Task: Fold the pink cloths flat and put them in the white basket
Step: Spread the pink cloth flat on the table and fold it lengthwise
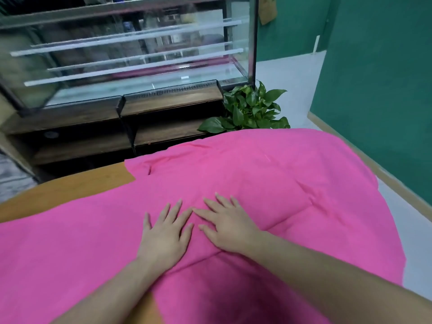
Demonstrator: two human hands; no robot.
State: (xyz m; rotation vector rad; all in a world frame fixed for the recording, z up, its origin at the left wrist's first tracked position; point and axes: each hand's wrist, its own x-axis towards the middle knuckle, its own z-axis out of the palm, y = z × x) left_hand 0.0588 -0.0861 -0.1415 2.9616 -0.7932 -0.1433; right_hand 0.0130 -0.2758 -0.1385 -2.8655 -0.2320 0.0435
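A large pink cloth lies spread over most of the wooden table, with creases running across it and its right side hanging past the table's edge. My left hand lies flat on the cloth near its middle, fingers straight and spread. My right hand presses flat on the cloth right beside it, fingers spread, the fingertips of both hands almost touching. No white basket is in view.
Beyond the table stands a glass display case on a dark wooden cabinet. A green leafy plant sits at the table's far edge. A green wall and pale floor lie to the right.
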